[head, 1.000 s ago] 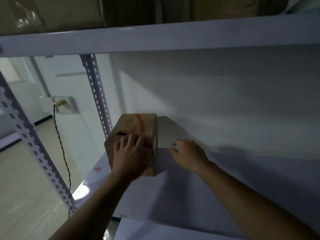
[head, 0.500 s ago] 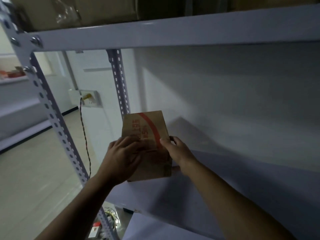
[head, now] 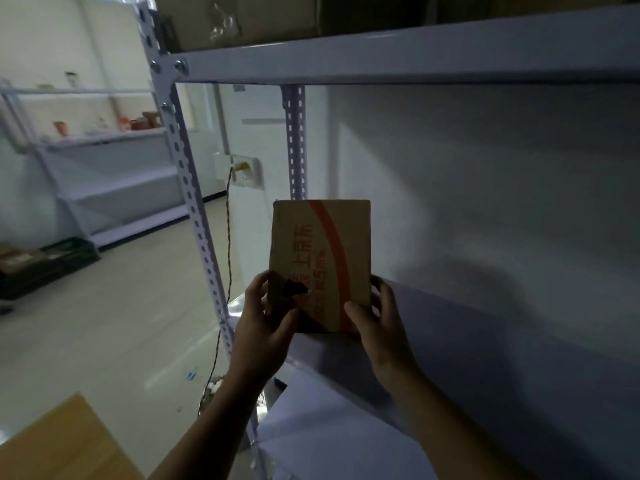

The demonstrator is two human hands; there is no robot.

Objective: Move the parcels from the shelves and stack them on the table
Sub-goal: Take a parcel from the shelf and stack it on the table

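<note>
Small cardboard parcel (head: 322, 251), flat-faced, matte brown with a curved red stripe and red print, held upright over the front corner of the smooth white metal shelf (head: 502, 348). Left hand (head: 265, 323) grips its left edge, thumb on the front face; right hand (head: 379, 323) clamps the right edge. Lower edge hidden behind the hands. Perforated steel post (head: 188, 188) just left. More cardboard boxes (head: 249, 19) on the tier above.

Brown parcel (head: 322, 258) with red stripe and lettering; white shelf (head: 485, 334).
</note>
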